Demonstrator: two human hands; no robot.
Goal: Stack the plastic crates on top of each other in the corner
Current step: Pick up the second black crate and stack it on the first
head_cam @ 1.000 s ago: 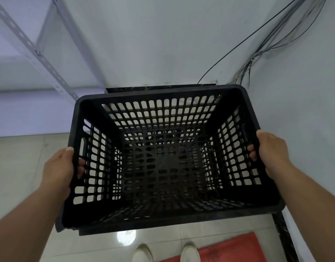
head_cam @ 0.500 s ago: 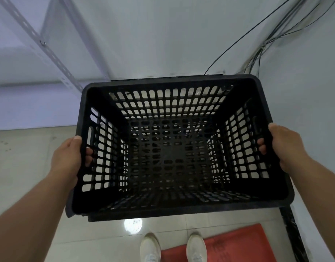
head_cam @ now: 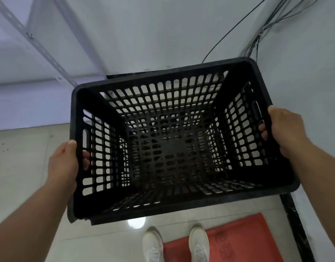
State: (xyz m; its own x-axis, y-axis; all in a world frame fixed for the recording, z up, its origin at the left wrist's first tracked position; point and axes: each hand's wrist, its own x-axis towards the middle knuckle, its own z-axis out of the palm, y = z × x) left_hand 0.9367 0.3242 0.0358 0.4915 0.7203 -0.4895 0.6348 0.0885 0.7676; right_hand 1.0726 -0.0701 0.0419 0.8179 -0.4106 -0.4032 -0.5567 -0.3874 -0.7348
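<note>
Held up between both hands: 1 black plastic crate [head_cam: 174,140], open side up, slightly tilted, carried clear of the floor. Left hand [head_cam: 63,165] wrapped round the left rim, thumb on top of the edge, fingers curled through the wall slots from outside. Right hand [head_cam: 287,129] clamped on the right rim likewise, fingertips showing through the lattice inside. Both hands closed firmly on the crate, nothing else in either.

Judged roughly midway on this lift: crate picked up and brought near the corner, not yet set down. Hard to tell whether another crate waits below; only a dark edge [head_cam: 81,214] peeking out under the near-left corner, possibly a second crate nested beneath, possibly part of the same one. Left to do, as far as can be judged: lower the crate squarely into the corner beyond the hands, release, repeat for any others not in view.

Below the hands, pale glossy floor tiles [head_cam: 21,167] with a lamp glare spot. Nearer the body, 2 white shoes [head_cam: 153,244] and a red mat [head_cam: 238,241] under the right foot. Beyond the hands, white walls meeting at a corner, black cables [head_cam: 257,40] running down it above the right hand. Up and left of the left hand, a slotted metal shelf upright [head_cam: 40,46]. Dark skirting strip [head_cam: 295,224] below the right forearm.
</note>
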